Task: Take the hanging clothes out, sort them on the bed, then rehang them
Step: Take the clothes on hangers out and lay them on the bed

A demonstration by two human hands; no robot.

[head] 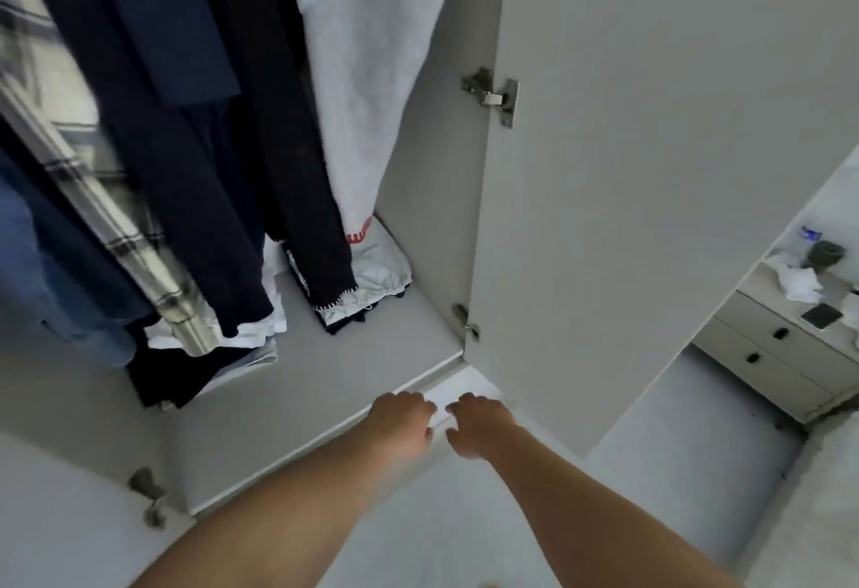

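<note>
Several garments hang in the open wardrobe: a white one (367, 76) at the right, dark navy ones (195, 132) in the middle, a plaid shirt (107, 215) and a blue one (42, 280) at the left. Both my hands reach low, below the wardrobe floor (334, 364). My left hand (402, 424) and my right hand (481, 429) sit side by side, fingers curled over the top edge of a white drawer front (458, 390). Neither hand touches the clothes.
Folded clothes (372, 280) lie on the wardrobe floor under the hanging ones. The open wardrobe door (650, 169) stands at my right. Beyond it is a bedside chest of drawers (785, 355) with small items on top. A white bed edge (818, 518) shows at the lower right.
</note>
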